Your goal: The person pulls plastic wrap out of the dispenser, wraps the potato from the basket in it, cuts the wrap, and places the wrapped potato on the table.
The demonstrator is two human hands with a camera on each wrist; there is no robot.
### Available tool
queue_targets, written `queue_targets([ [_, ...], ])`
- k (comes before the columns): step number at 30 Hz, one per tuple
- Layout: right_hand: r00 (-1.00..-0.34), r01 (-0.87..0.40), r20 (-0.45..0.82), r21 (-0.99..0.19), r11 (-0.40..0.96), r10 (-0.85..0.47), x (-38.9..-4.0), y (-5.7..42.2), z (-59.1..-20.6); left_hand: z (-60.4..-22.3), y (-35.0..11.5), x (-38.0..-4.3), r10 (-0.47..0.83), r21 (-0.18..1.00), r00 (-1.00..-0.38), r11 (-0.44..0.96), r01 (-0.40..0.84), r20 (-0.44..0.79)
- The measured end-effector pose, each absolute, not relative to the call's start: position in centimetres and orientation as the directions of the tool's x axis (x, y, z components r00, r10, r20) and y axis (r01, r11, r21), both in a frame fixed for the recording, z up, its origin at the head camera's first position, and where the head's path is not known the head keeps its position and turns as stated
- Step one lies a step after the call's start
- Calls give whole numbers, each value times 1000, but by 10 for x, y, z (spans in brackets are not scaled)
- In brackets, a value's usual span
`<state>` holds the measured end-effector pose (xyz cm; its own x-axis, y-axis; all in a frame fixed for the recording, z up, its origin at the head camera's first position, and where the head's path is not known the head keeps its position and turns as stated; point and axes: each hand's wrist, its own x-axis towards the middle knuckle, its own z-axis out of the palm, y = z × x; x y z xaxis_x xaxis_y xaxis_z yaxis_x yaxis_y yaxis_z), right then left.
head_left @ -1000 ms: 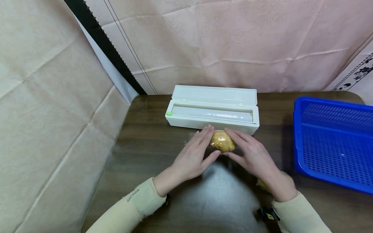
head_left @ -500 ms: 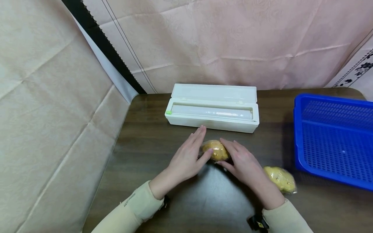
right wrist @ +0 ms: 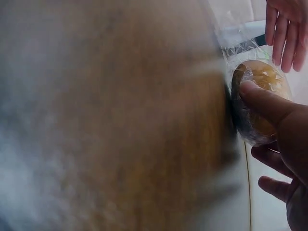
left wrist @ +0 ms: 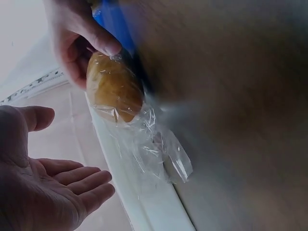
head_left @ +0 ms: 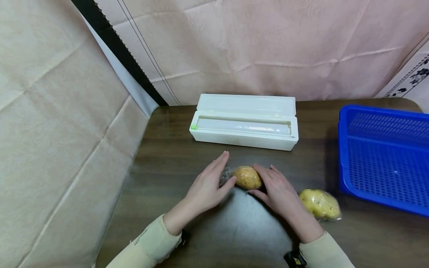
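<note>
A potato point(head_left: 247, 177) in clear cling film lies near the middle of the table. My right hand point(head_left: 279, 191) holds it from the right, thumb on the near side and fingers on the far side. To the potato's left, my left hand point(head_left: 206, 190) has its fingers extended, apart from it in the left wrist view. A loose tail of cling film point(left wrist: 154, 149) sticks out from the potato toward that hand. Beside my right forearm lies another film-wrapped potato point(head_left: 320, 204), yellower. The right wrist view shows the thumb point(right wrist: 262, 98) on the wrapped potato.
Behind the hands stands a white cling film dispenser point(head_left: 242, 139), its lid raised and the roll visible. A blue perforated basket point(head_left: 345, 156) stands at the right. Pale cloth hangs along the back and left of the brown table point(head_left: 161, 149).
Both hands and the potato have come nearer, away from the dispenser. My left hand has drawn off leftward from the potato. The second potato has come into fuller view.
</note>
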<state>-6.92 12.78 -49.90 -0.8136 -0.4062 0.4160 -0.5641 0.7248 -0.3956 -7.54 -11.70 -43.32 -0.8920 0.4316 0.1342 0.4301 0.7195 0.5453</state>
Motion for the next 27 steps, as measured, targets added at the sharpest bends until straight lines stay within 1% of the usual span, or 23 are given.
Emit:
queue_targets([
  [4, -820, -558, 397, -394, 730, -412, -69, 129, -496, -432, -118, -68, 433, 570, -893, 706, 420, 122],
  [9, -852, -519, 315, -406, 752, -418, -67, 130, -487, -430, -118, -63, 439, 589, -893, 698, 407, 98],
  [12, -855, -517, 285, -396, 759, -434, -69, 129, -482, -431, -117, -62, 425, 599, -899, 695, 397, 102],
  [19, -834, -551, 287, -368, 749, -472, -75, 121, -479, -435, -113, -57, 385, 650, -918, 673, 352, 97],
  [23, -829, -557, 297, -381, 738, -473, -76, 121, -480, -438, -107, -58, 382, 679, -921, 655, 331, 79],
  [27, -829, -559, 307, -405, 724, -468, -76, 121, -482, -441, -103, -60, 374, 703, -927, 650, 289, 36],
])
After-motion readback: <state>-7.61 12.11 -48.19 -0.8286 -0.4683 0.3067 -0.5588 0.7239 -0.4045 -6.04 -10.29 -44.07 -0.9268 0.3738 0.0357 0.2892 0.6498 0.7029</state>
